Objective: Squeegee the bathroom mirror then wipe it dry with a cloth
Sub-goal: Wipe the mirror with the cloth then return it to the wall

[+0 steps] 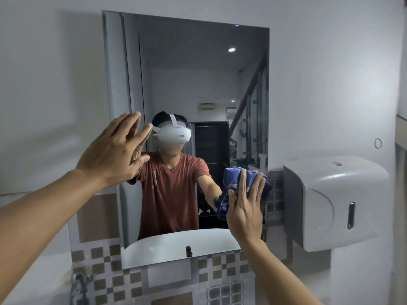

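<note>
Drying the mirror (198, 73), the right hand (246, 205) presses a blue cloth (231, 179) at its lower right, fingers straight, slightly apart, the left hand (114, 150) bracing flat, fingers together; a leftward sweep likely follows.

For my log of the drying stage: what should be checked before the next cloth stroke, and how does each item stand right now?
1. Blue cloth lies flat against the mirror: ok.
2. Right hand presses the cloth with straight fingers: ok.
3. No bare skin on the glass: not ok, the left hand touches it near the left edge and may leave prints.
4. Room to stroke: ok leftward; the cloth sits at the lower right edge, beside the wall dispenser.
5. Glass free of streaks: cannot tell.
6. Squeegee set aside: cannot tell, not in view.
</note>
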Motion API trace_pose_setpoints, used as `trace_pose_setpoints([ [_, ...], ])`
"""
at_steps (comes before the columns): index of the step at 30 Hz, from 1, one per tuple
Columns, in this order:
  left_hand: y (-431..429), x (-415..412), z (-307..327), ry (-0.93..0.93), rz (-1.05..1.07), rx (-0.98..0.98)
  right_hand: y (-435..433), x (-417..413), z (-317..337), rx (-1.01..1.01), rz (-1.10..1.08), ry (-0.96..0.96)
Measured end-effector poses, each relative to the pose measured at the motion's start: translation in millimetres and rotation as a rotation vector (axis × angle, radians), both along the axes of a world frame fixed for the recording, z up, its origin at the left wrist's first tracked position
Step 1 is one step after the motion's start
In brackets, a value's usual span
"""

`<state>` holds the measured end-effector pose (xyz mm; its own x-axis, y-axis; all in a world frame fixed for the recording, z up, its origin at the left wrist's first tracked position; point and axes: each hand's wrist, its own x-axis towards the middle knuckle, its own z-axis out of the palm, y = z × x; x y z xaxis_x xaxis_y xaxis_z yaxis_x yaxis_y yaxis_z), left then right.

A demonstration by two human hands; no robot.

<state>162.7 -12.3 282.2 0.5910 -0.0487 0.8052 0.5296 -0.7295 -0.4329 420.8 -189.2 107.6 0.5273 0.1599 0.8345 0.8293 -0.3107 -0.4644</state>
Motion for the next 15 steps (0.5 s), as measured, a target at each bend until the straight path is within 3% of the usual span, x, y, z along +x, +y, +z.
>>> trace_pose_setpoints([
  [15,1,-8,9,0.019,0.009,0.010,70,-86,7,-0.194,0.012,-0.353],
])
